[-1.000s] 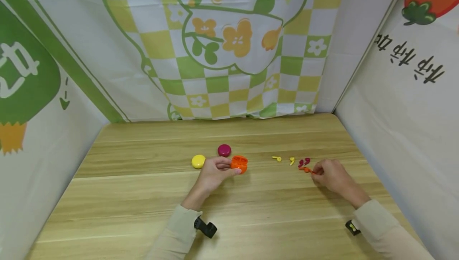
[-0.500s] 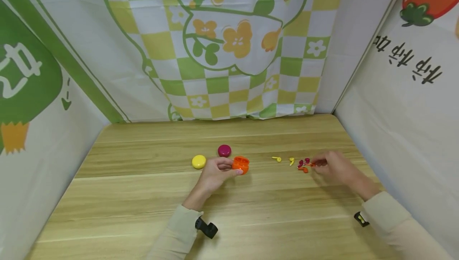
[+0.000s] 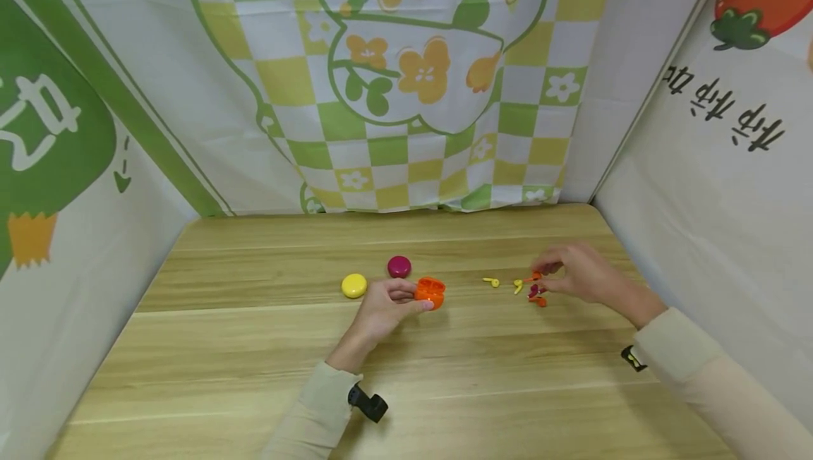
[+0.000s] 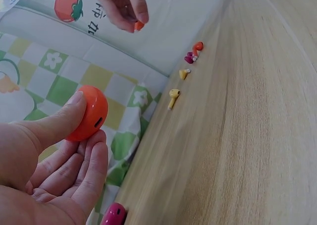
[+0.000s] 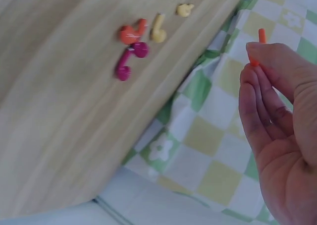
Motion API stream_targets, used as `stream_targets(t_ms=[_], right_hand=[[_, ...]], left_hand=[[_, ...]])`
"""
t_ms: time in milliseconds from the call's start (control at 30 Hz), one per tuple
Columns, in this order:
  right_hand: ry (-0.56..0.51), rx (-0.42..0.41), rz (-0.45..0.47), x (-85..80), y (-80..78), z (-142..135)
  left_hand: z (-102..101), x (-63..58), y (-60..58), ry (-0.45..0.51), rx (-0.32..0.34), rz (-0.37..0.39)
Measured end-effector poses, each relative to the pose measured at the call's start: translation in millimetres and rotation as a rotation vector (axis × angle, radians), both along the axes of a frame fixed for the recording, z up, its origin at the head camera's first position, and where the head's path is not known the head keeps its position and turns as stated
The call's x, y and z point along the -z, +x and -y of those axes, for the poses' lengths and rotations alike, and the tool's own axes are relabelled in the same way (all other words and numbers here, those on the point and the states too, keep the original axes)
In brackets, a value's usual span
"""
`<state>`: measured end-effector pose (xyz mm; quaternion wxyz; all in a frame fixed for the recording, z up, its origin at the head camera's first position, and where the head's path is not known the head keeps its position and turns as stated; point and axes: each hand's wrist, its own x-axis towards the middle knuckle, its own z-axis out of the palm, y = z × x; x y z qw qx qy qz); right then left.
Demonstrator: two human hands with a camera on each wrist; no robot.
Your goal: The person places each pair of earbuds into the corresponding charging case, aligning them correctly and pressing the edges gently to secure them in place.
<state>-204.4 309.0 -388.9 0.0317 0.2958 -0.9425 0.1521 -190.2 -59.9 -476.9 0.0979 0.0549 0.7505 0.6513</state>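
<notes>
My left hand (image 3: 382, 310) holds an orange earbud case (image 3: 430, 293) between thumb and fingers, its lid raised, above the table. In the left wrist view the case (image 4: 93, 113) shows a dark port on its shell. My right hand (image 3: 581, 275) pinches one orange earbud (image 5: 261, 35) by thumb and fingertips, lifted off the tabletop. Below it lie another orange earbud (image 5: 131, 34), two magenta earbuds (image 5: 123, 72) and a yellow earbud (image 5: 158, 32). A second yellow earbud (image 3: 492, 281) lies further left.
A yellow round case (image 3: 353, 286) and a magenta round case (image 3: 399, 267) lie behind and left of the left hand. The wooden table (image 3: 254, 361) meets a checked cloth (image 3: 394, 156) at the back, with white side walls.
The right hand has picked one orange earbud up from beside the magenta ones and raised it up and slightly left. The left hand and case have shifted only slightly right.
</notes>
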Motion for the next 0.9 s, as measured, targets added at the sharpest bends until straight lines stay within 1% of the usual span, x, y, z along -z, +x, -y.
stream_targets(t_ms=[100,233,300,467,600,700,900], right_hand=[[0.013,-0.032,0.017,-8.6,-5.4,11.6],[0.021,-0.121,-0.026,-18.1,-14.4,29.6],[0.021,-0.166,-0.029,-23.0,-17.6,38.7],[0.008,-0.246,0.020,-33.3,-23.0,61.0],[-0.009,-0.314,0.026,-39.0,-28.2,78.8],[-0.017,-0.369,0.019,-42.5,-31.8,89.2],[0.003,-0.482,-0.037,-47.8,-39.4,107.0]], left_hand=[[1.0,1.1,0.1,0.004,0.000,-0.002],[1.0,2.0,0.2,0.009,-0.002,0.009],[0.3,1.6,0.5,0.007,-0.007,0.018],[-0.8,0.4,1.8,-0.008,-0.025,0.024],[0.6,0.9,1.6,-0.006,-0.027,0.017],[1.5,0.6,1.5,-0.005,-0.028,0.017],[1.8,-1.0,0.9,0.010,-0.019,0.016]])
